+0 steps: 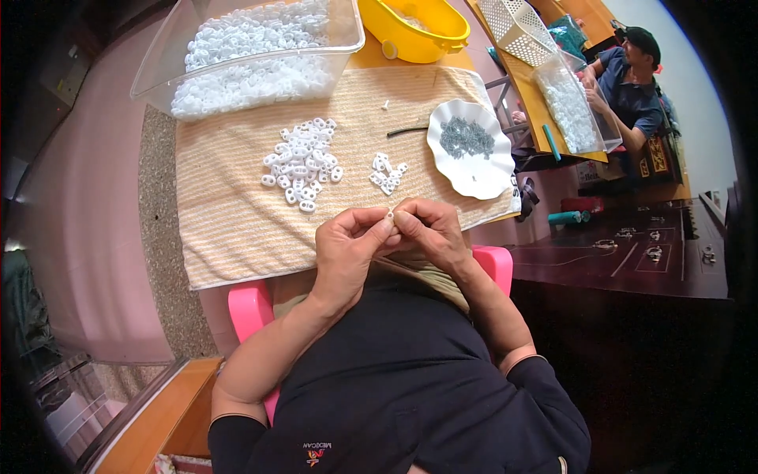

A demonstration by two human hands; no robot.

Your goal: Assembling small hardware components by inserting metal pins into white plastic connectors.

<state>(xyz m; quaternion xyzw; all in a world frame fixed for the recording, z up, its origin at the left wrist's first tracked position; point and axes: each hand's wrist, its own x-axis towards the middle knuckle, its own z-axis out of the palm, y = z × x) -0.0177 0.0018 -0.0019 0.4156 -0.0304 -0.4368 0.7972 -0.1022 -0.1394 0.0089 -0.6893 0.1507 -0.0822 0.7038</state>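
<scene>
A: State of the hands?
B: The left hand (347, 245) and right hand (430, 229) pinch one small white ring (389, 213) between their fingertips, at the near edge of the towel (229, 197).
A: Surroundings?
B: Two piles of white rings (304, 162) lie on the towel; a white plate (474, 170) rests on its right side.

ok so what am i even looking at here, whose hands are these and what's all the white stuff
No machine here: a head-worn camera looks down at the wearer's own hands. The left hand and right hand pinch one small white plastic piece between them. On the striped cloth lie a big pile of white pieces, a smaller pile and a white dish of small grey parts. Behind stand a clear tub of more pieces and a yellow bowl. Another person sits at the upper right.
</scene>
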